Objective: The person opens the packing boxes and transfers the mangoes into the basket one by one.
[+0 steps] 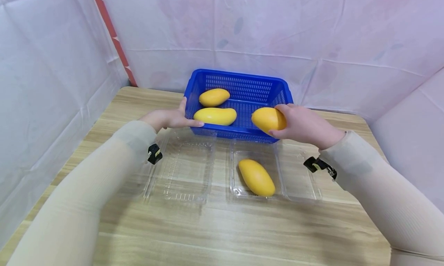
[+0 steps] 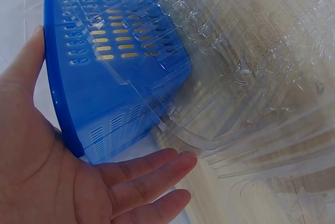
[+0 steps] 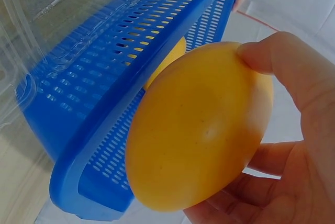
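My right hand (image 1: 305,123) grips a yellow-orange mango (image 1: 268,120) over the front right part of a blue plastic basket (image 1: 239,129). In the right wrist view, thumb and fingers hold the mango (image 3: 199,130) from either side, above the basket's rim (image 3: 152,51). At the basket's front left corner, my left hand (image 1: 173,118) rests with its thumb along the rim. Its other fingers (image 2: 152,182) extend fairly straight outside the basket (image 2: 104,88). Inside the basket are a yellow mango (image 1: 216,116) and a more orange mango (image 1: 214,97) behind it.
A clear plastic box (image 1: 187,169) stands before the basket on the left. To its right, another mango (image 1: 256,177) lies in a clear box (image 1: 239,192) whose lid (image 1: 300,181) spreads rightward. Pale patterned cloth (image 1: 260,27) walls the wooden table (image 1: 222,235) at back and sides.
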`<state>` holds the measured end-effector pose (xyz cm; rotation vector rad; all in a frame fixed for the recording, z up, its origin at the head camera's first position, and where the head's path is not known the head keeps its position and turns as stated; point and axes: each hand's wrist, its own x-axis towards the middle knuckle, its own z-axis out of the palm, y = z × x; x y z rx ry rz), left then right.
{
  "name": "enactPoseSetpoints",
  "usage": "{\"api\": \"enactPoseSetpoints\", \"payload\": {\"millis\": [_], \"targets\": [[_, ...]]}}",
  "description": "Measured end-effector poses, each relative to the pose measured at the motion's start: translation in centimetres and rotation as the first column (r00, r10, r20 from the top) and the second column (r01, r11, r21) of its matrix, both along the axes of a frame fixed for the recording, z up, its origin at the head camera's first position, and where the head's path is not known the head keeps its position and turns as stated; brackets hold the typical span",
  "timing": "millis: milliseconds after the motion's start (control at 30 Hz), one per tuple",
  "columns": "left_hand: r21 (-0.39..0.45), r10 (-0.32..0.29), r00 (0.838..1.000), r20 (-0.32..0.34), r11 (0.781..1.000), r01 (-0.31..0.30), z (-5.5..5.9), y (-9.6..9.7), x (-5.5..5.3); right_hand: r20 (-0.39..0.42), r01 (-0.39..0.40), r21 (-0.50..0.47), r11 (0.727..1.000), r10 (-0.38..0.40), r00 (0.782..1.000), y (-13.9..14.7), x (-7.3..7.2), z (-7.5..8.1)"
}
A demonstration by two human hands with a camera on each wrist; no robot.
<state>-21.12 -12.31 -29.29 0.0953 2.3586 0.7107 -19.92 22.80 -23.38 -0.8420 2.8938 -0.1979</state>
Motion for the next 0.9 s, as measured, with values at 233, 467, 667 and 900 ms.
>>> {"api": "enactPoseSetpoints", "payload": {"millis": [233, 467, 667, 900], "targets": [[0.000, 0.006, 1.000, -0.005, 1.000, -0.006, -0.11, 0.00, -0.09, -0.004, -0.001, -0.003, 1.000, 0.001, 1.000, 0.13, -0.04, 0.00], [0.006, 0.006, 1.000, 0.001, 1.000, -0.006, -0.10, 0.00, 0.00, 0.005, 0.005, 0.001, 1.000, -0.005, 1.000, 0.26, -0.07, -0.04], [0.005, 0.001, 1.000, -0.007, 1.000, -0.001, -0.15, -0.11, -0.12, 0.009, 0.003, 0.003, 1.000, -0.003, 1.000, 0.09, -0.36, 0.00], [-0.006, 0.005, 1.000, -0.010, 1.000, -0.005, -0.12, -0.14, -0.07, 0.012, -0.006, 0.009, 1.000, 0.006, 1.000, -0.23, -0.78, -0.13]]}}
